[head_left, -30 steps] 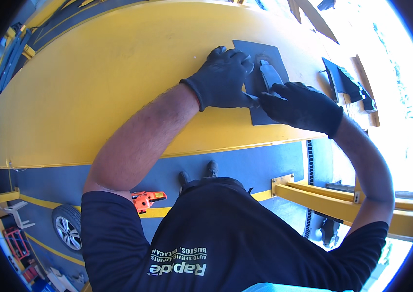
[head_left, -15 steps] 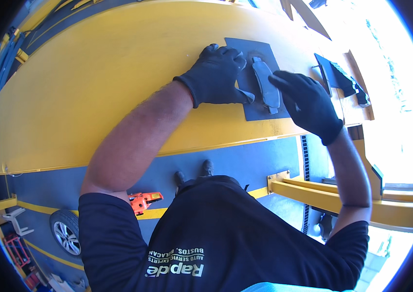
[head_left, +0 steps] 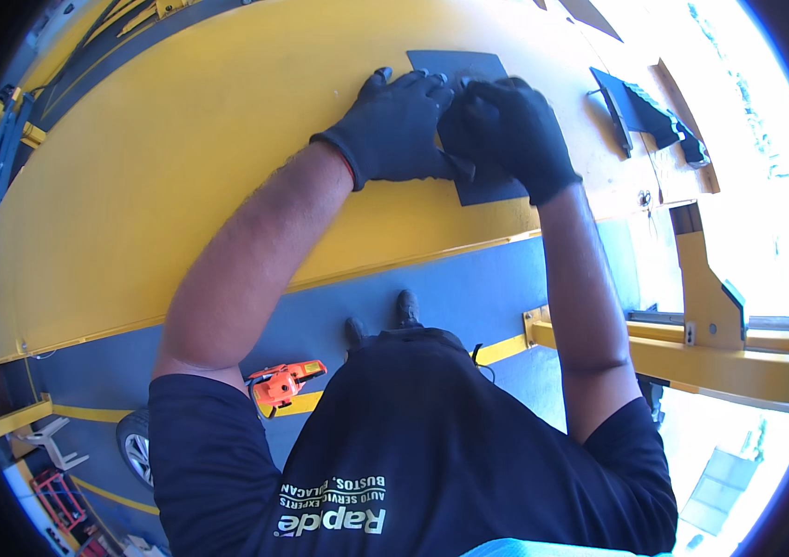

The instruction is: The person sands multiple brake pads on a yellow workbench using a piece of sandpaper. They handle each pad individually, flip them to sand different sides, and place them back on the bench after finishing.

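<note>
A dark rectangular sheet (head_left: 495, 189), like abrasive paper, lies on a broad yellow surface (head_left: 227, 139). Flat along the sheet's left side rests my left hand (head_left: 399, 125) in a black glove, fingers stretched out and thumb apart, pointing at my other hand. My right hand (head_left: 517, 137), gloved too, is over the middle of the sheet with bent fingers, closed on the brake pad. The pad is almost wholly hidden under the gloves, so how it lies cannot be made out.
To the right, a dark plate-like part (head_left: 634, 113) with shaped edges is on the yellow surface. A yellow metal beam (head_left: 729, 371) stands at the lower right. On the floor are an orange tool (head_left: 285, 382) and a wheel (head_left: 137, 446).
My right hand has moved left and closed over the brake pad, which lay in plain sight on the sheet before. My left hand has shifted slightly, its fingers now flatter.
</note>
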{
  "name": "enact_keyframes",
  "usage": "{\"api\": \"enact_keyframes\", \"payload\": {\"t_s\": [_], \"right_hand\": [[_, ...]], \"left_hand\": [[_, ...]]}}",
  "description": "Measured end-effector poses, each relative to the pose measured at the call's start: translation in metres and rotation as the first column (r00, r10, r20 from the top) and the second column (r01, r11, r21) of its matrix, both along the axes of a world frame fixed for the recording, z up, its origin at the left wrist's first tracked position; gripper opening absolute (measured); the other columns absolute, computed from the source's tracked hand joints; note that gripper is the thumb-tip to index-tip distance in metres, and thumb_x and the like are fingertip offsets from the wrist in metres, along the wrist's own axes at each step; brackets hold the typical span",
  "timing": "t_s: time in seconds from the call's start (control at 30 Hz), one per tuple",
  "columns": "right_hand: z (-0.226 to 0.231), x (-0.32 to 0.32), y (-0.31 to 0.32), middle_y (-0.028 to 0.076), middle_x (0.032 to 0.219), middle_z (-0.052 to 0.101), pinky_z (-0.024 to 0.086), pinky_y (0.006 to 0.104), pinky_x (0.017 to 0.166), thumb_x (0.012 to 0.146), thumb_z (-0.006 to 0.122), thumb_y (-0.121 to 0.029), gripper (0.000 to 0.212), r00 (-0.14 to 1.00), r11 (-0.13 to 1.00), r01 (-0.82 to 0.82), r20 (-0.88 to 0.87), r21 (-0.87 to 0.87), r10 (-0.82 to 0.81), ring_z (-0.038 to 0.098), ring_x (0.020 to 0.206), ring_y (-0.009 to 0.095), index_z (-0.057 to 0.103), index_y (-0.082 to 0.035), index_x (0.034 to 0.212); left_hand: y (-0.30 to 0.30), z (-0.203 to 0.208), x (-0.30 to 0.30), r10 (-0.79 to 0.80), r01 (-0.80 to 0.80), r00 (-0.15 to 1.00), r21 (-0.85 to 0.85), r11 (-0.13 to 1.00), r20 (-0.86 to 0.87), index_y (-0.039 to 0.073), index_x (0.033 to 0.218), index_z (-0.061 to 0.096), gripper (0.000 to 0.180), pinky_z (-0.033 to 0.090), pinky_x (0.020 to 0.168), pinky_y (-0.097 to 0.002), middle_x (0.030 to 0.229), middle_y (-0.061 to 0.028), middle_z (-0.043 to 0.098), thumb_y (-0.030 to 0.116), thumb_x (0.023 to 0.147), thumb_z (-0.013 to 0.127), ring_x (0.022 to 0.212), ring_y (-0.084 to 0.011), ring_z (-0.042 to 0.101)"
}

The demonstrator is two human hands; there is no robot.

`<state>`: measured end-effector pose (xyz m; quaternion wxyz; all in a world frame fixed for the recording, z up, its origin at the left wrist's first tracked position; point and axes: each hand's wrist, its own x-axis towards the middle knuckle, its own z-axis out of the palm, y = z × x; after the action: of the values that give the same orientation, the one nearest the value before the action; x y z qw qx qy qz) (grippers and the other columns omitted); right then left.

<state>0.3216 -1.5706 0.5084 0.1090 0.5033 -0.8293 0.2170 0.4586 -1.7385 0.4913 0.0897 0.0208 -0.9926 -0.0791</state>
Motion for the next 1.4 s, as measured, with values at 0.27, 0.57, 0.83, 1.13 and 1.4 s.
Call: {"api": "enact_keyframes", "payload": {"t_s": [0.27,0.57,0.83,1.13,1.4], "right_hand": [[-0.015,-0.007,0.012,0.015,0.097,0.076,0.058,0.0456,0.089,0.096,0.072,-0.023,0.018,0.934,0.976,-0.209,-0.282,0.058,0.217,0.071,0.097,0.037,0.082,-0.014,0.109],[0.000,-0.011,0.021,0.011,0.109,0.079,0.060,0.0421,0.091,0.094,0.076,-0.016,0.022,0.920,0.950,-0.298,-0.238,0.096,0.313,0.073,0.099,0.034,0.083,-0.012,0.115],[-0.007,-0.017,0.022,0.014,0.116,0.077,0.062,0.0360,0.090,0.102,0.075,-0.019,0.023,0.969,0.970,-0.218,-0.094,0.103,0.228,0.076,0.106,0.030,0.080,-0.009,0.122],[-0.007,-0.040,0.019,0.012,0.117,0.078,0.063,0.0379,0.091,0.096,0.081,-0.017,0.028,0.881,0.897,-0.423,-0.176,0.127,0.440,0.074,0.105,0.031,0.079,-0.009,0.123],[0.003,-0.055,-0.013,0.009,0.096,0.074,0.055,0.0395,0.085,0.096,0.072,-0.022,0.012,0.800,0.853,-0.489,-0.296,0.183,0.522,0.071,0.088,0.028,0.076,-0.012,0.101]], "left_hand": [[0.020,0.008,0.015,0.021,-0.021,1.000,-0.019,1.000,0.005,0.009,0.163,0.044,0.115,0.021,0.131,-0.0576,0.167,-0.0202,0.044,0.085,0.081,0.070,0.159,-0.0333,0.037],[0.023,-0.016,0.012,-0.018,0.027,0.948,0.025,0.999,-0.317,-0.001,0.152,0.051,0.079,0.035,0.119,-0.0622,0.145,-0.0238,0.062,0.052,0.095,0.060,0.138,-0.0394,0.057],[0.018,-0.012,0.012,0.045,-0.019,0.948,0.085,0.996,-0.315,0.000,0.145,0.057,0.083,0.039,0.115,-0.0587,0.133,-0.0250,0.065,0.063,0.092,0.065,0.131,-0.0404,0.059],[0.016,-0.007,0.011,0.098,-0.097,0.985,0.013,0.995,-0.144,-0.005,0.153,0.047,0.111,0.031,0.123,-0.0605,0.151,-0.0326,0.053,0.077,0.083,0.073,0.144,-0.0477,0.048],[0.016,-0.002,0.010,0.070,-0.058,0.984,0.082,0.995,-0.161,-0.007,0.155,0.044,0.116,0.026,0.125,-0.0615,0.156,-0.0334,0.049,0.079,0.082,0.073,0.151,-0.0492,0.041]]}}
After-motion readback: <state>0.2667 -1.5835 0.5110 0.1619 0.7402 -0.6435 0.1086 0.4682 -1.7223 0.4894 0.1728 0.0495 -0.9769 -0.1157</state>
